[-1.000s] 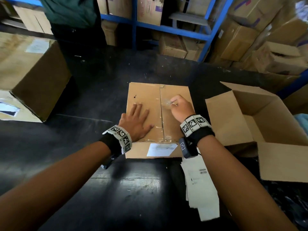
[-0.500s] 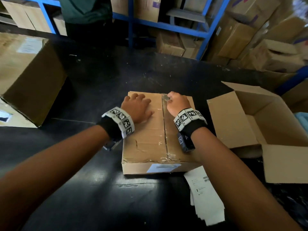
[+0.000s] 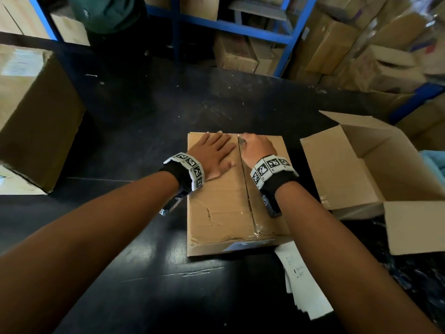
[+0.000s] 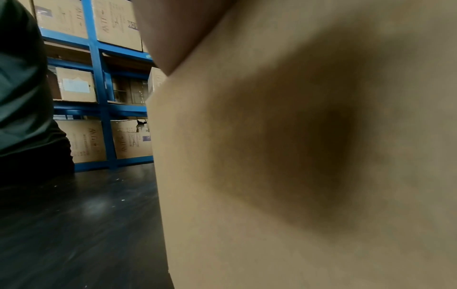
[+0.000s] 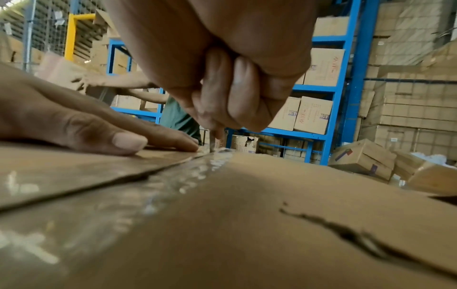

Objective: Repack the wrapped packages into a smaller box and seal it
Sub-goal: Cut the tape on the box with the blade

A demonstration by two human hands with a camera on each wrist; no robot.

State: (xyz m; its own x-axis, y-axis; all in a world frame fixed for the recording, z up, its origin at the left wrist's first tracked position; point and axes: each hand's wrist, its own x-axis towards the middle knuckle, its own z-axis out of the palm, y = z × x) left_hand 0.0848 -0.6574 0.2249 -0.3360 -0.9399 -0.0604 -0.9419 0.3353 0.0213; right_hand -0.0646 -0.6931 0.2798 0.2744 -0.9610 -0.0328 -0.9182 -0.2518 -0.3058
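Note:
A taped brown cardboard box (image 3: 224,213) lies on the black table in front of me; its side (image 4: 296,156) fills the left wrist view. My left hand (image 3: 214,153) presses flat on its left flap, fingers straight (image 5: 103,127). My right hand (image 3: 255,148) is curled around a small metal blade (image 5: 212,145) whose tip stands in the taped centre seam (image 5: 188,176) at the far edge of the box. A smaller open cardboard box (image 3: 375,169) sits to the right, flaps up. No wrapped packages are visible.
A large closed box (image 3: 36,116) stands at the left of the black table (image 3: 144,285). White paper slips (image 3: 303,285) lie by the box's near right corner. A person in a green shirt (image 3: 108,13) stands beyond the table before blue shelving (image 3: 240,27) full of boxes.
Both hands have slid away from me along the box top to its far edge; the right hand's blade travelled up the taped seam. The view tilted closer over the box.

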